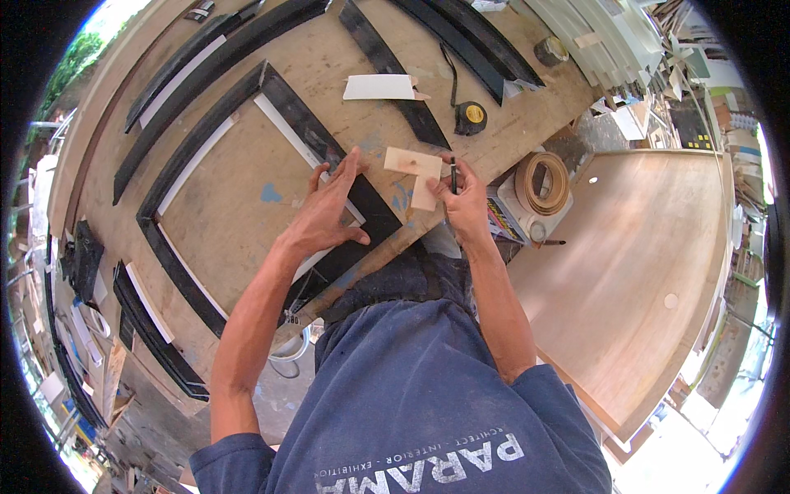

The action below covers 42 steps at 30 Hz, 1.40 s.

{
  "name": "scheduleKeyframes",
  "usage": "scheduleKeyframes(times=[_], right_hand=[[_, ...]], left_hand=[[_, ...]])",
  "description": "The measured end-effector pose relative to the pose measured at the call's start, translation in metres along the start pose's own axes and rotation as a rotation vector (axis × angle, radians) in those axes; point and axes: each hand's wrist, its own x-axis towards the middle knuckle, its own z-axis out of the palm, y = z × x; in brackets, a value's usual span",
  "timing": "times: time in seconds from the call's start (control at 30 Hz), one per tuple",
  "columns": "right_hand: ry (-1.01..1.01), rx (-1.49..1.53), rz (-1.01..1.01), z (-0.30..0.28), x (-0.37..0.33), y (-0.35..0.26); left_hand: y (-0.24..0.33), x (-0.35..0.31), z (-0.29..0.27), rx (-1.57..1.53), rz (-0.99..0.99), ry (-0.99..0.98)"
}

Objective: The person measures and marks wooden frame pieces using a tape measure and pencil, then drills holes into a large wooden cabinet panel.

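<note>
My right hand (466,202) is closed on an L-shaped piece of pale wood (425,183), pinching it by the corner of its lower arm. A black pen (453,175) stands between the same fingers. The wood is held above the table's near edge, right of a black mitred frame (296,111) with a white inner strip. My left hand (331,207) lies over the frame's right-hand corner with its fingers spread. Its thumb and fingertips rest on or just over the black and white strips; the palm hides part of the frame.
On the plywood table (271,156) lie a white block (378,87), a black-and-yellow tape measure (471,118) and several black mouldings (222,45). To the right are a coil of wood edging (543,183) and a large wooden panel (634,272). A round tin (550,51) stands at the far right.
</note>
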Motion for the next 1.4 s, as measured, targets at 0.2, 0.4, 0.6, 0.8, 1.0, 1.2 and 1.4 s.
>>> scheduleKeyframes(times=[0.2, 0.4, 0.6, 0.8, 1.0, 1.2, 1.4], right_hand=[[-0.180, 0.045, -0.055, 0.019, -0.023, 0.012], [-0.234, -0.080, -0.044, 0.033, -0.018, 0.024], [-0.250, -0.271, -0.147, 0.037, -0.010, 0.018], [-0.273, -0.353, -0.200, 0.035, -0.006, 0.010], [-0.263, -0.339, -0.237, 0.038, -0.007, 0.009], [-0.276, -0.307, -0.208, 0.039, -0.004, 0.018], [-0.311, -0.329, -0.308, 0.041, 0.002, 0.016]], left_hand=[[0.000, 0.001, 0.000, -0.007, -0.029, 0.010], [0.002, 0.002, -0.002, 0.011, 0.000, -0.012], [-0.003, 0.001, 0.001, 0.077, 0.062, 0.050], [0.013, 0.008, -0.009, 0.160, 0.029, -0.043], [0.008, 0.008, -0.006, 0.216, 0.015, -0.017], [0.013, 0.010, -0.008, 0.206, 0.014, -0.031], [0.013, 0.009, -0.007, 0.240, 0.016, -0.039]])
